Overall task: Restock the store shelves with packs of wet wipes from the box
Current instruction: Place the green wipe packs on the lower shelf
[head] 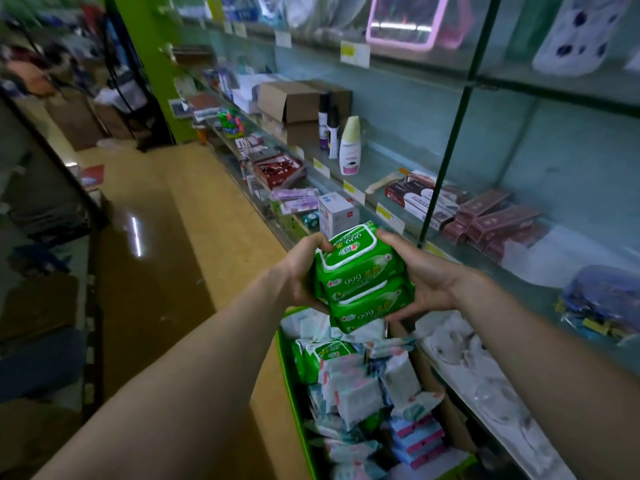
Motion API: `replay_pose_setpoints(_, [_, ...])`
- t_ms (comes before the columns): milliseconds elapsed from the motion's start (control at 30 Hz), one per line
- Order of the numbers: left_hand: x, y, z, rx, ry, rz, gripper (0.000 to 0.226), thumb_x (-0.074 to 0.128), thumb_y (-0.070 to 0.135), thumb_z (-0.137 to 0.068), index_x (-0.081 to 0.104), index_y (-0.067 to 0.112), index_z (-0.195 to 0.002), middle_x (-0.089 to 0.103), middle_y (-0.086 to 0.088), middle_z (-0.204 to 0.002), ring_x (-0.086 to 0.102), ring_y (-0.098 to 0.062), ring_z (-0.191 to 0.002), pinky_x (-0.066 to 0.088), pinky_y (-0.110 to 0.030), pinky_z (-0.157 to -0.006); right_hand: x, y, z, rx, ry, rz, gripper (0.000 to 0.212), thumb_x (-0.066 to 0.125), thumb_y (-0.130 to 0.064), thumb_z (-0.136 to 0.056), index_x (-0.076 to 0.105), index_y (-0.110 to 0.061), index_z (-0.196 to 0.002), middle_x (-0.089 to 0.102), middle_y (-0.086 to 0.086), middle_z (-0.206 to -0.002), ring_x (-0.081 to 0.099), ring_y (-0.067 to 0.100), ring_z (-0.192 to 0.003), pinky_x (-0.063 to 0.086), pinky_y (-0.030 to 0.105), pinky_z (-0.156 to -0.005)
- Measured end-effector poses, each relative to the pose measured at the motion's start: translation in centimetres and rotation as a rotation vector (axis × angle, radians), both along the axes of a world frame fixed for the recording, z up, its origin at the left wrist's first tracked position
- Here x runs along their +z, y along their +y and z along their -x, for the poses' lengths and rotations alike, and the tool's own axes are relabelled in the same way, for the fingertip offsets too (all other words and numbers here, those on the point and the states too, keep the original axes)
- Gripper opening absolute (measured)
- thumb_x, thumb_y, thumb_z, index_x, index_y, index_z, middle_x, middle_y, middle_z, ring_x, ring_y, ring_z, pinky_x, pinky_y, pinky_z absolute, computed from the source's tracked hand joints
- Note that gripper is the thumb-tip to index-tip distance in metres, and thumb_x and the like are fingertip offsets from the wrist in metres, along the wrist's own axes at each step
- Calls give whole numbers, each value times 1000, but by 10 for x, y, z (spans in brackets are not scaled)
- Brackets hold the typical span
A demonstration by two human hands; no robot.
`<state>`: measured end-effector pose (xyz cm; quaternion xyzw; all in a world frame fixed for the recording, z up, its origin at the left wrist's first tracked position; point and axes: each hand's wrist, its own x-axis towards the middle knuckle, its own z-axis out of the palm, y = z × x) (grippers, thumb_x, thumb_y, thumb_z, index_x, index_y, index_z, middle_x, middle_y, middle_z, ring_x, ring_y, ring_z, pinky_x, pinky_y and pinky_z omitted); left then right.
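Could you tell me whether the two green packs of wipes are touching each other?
Touching. The head view shows the upper pack lying flat on the lower pack with no gap, both held between the left hand and the right hand.

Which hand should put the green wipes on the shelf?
Probably the right. The right hand grips the green packs on the side nearest the glass shelf; the left hand holds their aisle side, farther from it.

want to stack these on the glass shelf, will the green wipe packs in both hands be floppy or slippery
Likely soft, not stiff: the green wipe packs look puffy between the left hand and right hand. Their glossy film probably slides, so the stacked pair may shift. Flat sides make rolling unlikely.
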<state>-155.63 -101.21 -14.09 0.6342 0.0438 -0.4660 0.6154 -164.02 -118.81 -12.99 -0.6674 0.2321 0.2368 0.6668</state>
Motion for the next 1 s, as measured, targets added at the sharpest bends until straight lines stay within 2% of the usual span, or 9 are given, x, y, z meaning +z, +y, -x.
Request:
replay_pose_setpoints(133, [18,15,-4,52,-59,-42,47,41,46,-83,60,11,-108,67,-19,-107,61,-33,-97,43,-53,-99,18,18,-15,23,-45,33,52,47,-67,-84,69,-24,-102,73,6,-105,67,26,-101,49,50,-94])
replay_pose_setpoints(267, [38,40,-8,107,-124,-113,46,40,51,-87,61,12,-96,70,-15,-90,64,-28,-84,49,-47,-91,31,44,-30,63,-69,12,50,44,-65,-86,69,-23,-98,75,5,-97,69,24,-93,54,42,-82])
replay_pose_setpoints(433, [61,95,-13,200,-152,-150,43,43,51,-86,61,13,-91,70,-11,-76,65,-26,-76,52,-45,-85,48,94,-53,149,-87,21,56,46,-69,-82,67,-25,-110,72,7,-108,67,27,-101,53,46,-85])
replay_pose_setpoints(633, [89,193,-17,326,-173,-165,47,45,54,-84,60,11,-96,70,-11,-77,65,-26,-72,52,-39,-72,75,182,-76,298,-153,9,55,47,-68,-84,66,-25,-112,72,7,-108,67,29,-101,54,47,-82])
replay_pose_setpoints(800, [110,283,-12,449,-228,-161,47,47,54,-83,61,12,-96,70,-13,-86,66,-29,-80,50,-44,-84,97,267,-91,416,-196,-9,58,50,-69,-81,65,-25,-115,70,9,-113,67,30,-102,55,47,-79])
replay_pose_setpoints(1000, [137,380,7,586,-277,-177,40,46,49,-85,58,11,-84,68,-11,-68,61,-25,-71,49,-38,-77,120,366,-98,540,-247,-24,60,52,-70,-79,62,-26,-119,66,11,-117,65,32,-104,56,47,-78])
